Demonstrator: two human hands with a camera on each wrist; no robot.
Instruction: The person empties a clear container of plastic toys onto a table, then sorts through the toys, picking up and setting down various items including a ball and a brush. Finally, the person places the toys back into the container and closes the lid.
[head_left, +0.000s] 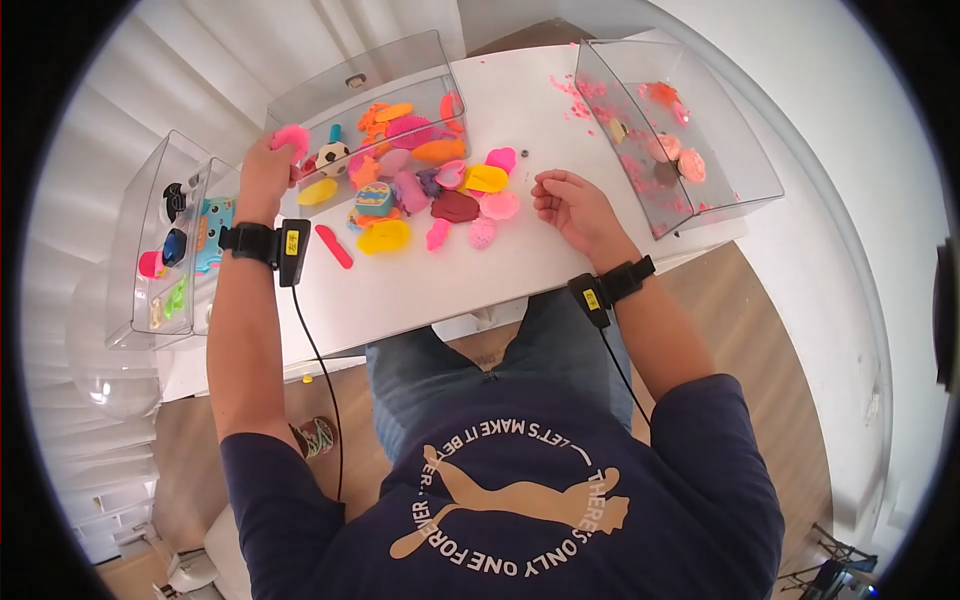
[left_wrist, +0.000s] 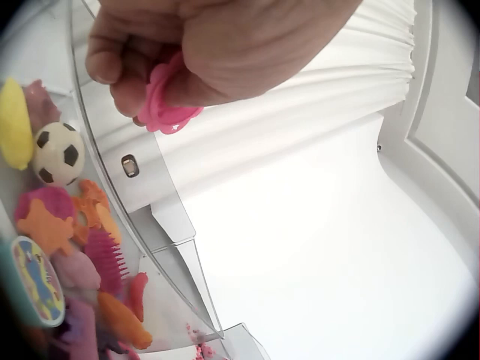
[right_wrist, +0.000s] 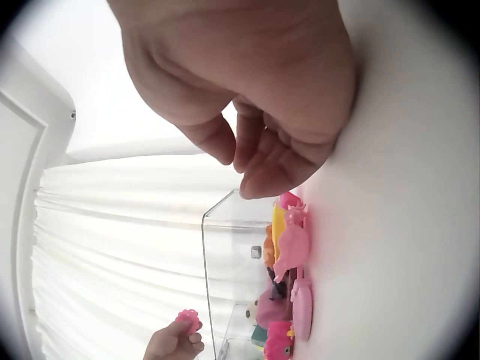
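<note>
Pinched in the left hand (head_left: 265,172) is a pink scalloped piece (head_left: 292,142), held over the left end of a clear bin (head_left: 365,75). In the left wrist view, thumb and fingers of the left hand (left_wrist: 217,52) grip the pink piece (left_wrist: 169,105). Below it lie a soccer ball toy (head_left: 332,158) and a yellow piece (head_left: 318,192). At the right of the toy pile, the right hand (head_left: 578,208) rests on the table with loosely curled fingers, holding nothing; the right wrist view shows the same hand (right_wrist: 247,97) with its fingertips apart from the toys.
A pile of colourful toys (head_left: 455,206) lies at the middle of the white table (head_left: 400,290). Clear bins with toys (head_left: 150,300) stand at the left, another bin (head_left: 740,190) with pink flowers at the right. A red knife-like piece (head_left: 333,246) lies near the left forearm.
</note>
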